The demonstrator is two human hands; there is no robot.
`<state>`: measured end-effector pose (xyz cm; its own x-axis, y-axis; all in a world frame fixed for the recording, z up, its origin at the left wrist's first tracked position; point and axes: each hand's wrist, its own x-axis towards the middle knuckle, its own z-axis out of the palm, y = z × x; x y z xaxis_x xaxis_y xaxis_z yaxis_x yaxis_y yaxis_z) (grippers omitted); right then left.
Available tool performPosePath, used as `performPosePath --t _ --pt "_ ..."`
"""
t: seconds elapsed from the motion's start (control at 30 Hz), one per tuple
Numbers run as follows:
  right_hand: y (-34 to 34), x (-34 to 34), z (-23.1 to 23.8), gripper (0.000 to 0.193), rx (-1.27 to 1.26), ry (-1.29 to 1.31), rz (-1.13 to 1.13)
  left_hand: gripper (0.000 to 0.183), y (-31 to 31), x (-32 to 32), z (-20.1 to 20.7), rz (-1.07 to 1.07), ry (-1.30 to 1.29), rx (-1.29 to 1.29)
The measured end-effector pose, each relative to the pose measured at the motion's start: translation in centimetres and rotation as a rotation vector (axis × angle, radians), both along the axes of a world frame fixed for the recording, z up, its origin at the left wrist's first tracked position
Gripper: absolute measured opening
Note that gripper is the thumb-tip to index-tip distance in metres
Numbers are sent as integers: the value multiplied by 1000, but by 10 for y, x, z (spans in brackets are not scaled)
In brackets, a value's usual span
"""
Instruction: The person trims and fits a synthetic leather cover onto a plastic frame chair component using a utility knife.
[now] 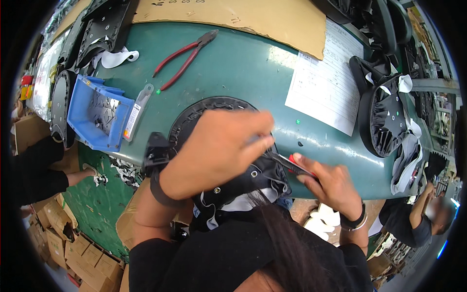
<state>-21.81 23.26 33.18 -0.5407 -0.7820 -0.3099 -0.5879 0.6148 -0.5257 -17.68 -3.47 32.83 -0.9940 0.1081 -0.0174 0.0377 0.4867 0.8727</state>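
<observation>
My left hand (219,146) is over a rounded black panel (197,114) with a gathered fabric edge. Its fingers are pinched together and slightly blurred, so I cannot make out what is between them. My right hand (333,187) grips a red-handled hand tool (296,165). The tool's metal end points left and meets the panel's black fabric by my left fingertips; whether it is pliers or scissors is unclear. Metal eyelets (217,190) show in the fabric on the near side. White cloth strips (212,222) hang below.
Red-handled pliers (187,59) lie on the green table (233,53). A blue bin (80,114) of small pieces stands left beside a clear-handled cutter (138,112). Cardboard (228,12) and a written sheet (323,82) lie behind. A fabric-covered black panel (386,114) rests right. Other people (413,219) are nearby.
</observation>
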Motion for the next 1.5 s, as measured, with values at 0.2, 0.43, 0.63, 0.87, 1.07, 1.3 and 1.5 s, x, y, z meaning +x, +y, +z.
performPosePath --t 0.2,0.43,0.63,0.87,1.07,1.3,1.5 --pt "-11 -1 5 51 62 -23 -13 25 17 17 -27 -126 221 -352" --pt "28 51 -2 53 -115 19 -179 24 10 15 -22 48 -26 675" --pt "15 34 -1 52 27 176 -169 16 26 15 -11 5 88 -46" --pt "6 43 -8 55 36 162 -157 27 42 11 -34 -110 238 -372" --pt "1 85 -13 57 -189 56 -399 27 7 4 -19 199 -329 990" --pt "-13 50 -17 47 -80 151 -360 19 2 -2 2 79 80 367" --pt "-16 27 -15 44 -61 161 -320 30 22 1 -11 -100 113 -588"
